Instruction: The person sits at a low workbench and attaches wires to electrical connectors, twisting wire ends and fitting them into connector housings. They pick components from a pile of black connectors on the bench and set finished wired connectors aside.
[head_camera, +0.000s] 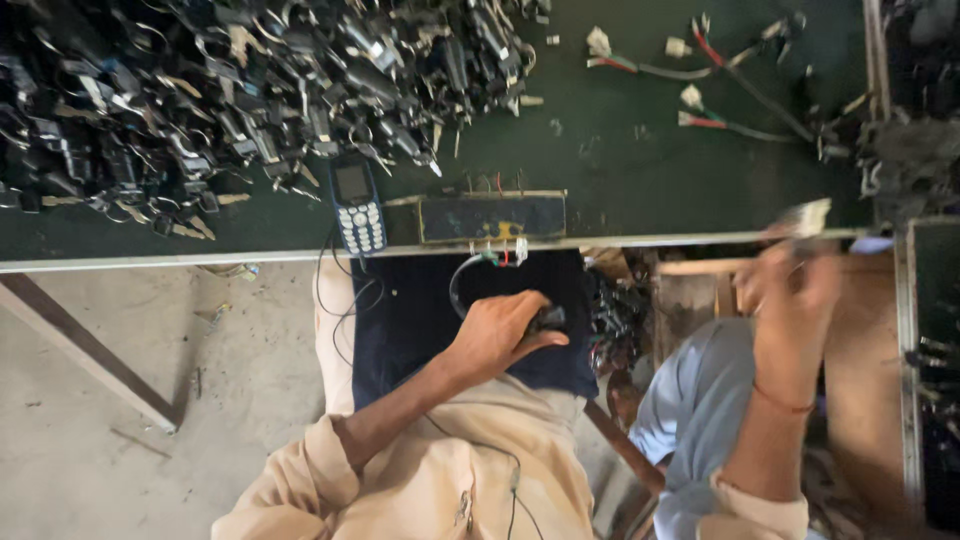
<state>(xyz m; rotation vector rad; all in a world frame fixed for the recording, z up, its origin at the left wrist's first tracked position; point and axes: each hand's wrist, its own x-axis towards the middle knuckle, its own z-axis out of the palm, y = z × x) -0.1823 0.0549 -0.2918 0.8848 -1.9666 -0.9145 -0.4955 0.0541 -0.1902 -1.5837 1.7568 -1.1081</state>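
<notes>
Head view looks inverted, the person's body at the bottom edge. Landmark: the small dark box (490, 217) with wires sitting at the near edge of the green table (620, 170).

Left hand (497, 330) is below the box, over a dark blue cloth (410, 310) on the lap. Its grip is closed around a small black part (548, 319), fingers curled, thumb underneath; the part mostly hidden, kind unclear. A thin wire loop (462, 275) runs from the box down toward that hand.

Right hand (795, 285) is right of the box, just below the table edge, heavily motion-blurred. It seems to pinch a pale, flat-ended piece (808, 216), maybe a brush or a tab; can't tell how tight the grip is or what the piece is.

Left of the box: a blue keypad phone (356, 208), lying half off the table edge. Further left and above: a big heap of black parts and metal blades (220, 90). Above right of the box: loose wire leads with white connectors (690, 90). Below right of the box: more black parts (618, 315) in a pile beside the lap.

Risks, judged: the phone overhangs the edge, so a tug on its cable could drop it to the floor. The wire loop near the left hand could snag and pull the box off. The fast right hand could knock the table edge.
</notes>
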